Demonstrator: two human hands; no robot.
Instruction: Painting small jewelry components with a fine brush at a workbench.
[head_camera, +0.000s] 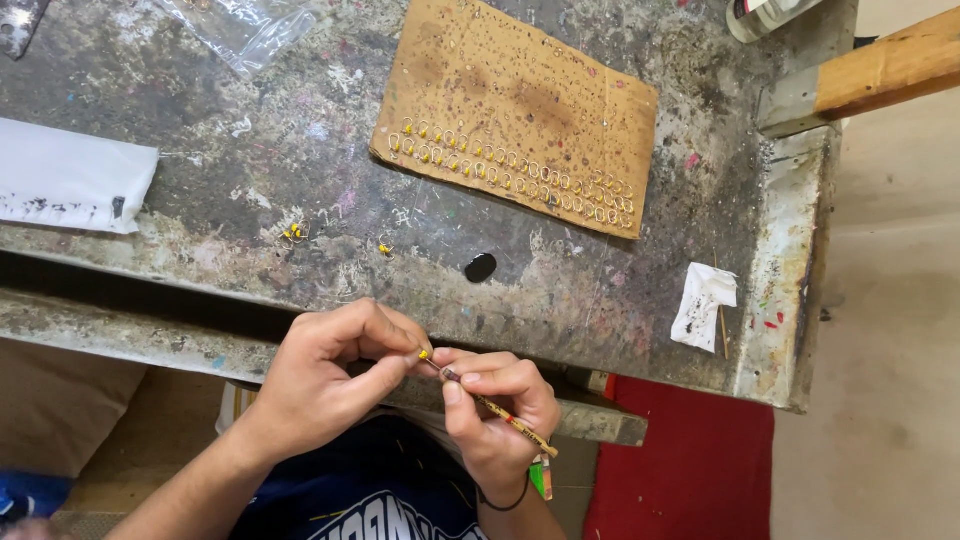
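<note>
Workbench (250, 170), paint-spattered, bears perforated cardboard (515, 110).

Clear plastic bag (245, 30) top left

From my remote seat, I saw two bare forearms at the bottom centre of the frame, no sleeves reaching the wrists. The left hand (325, 375) wore nothing. The right hand (497, 410) had a thin dark band around its wrist. Below them showed a dark navy shirt with pale block lettering.
</note>
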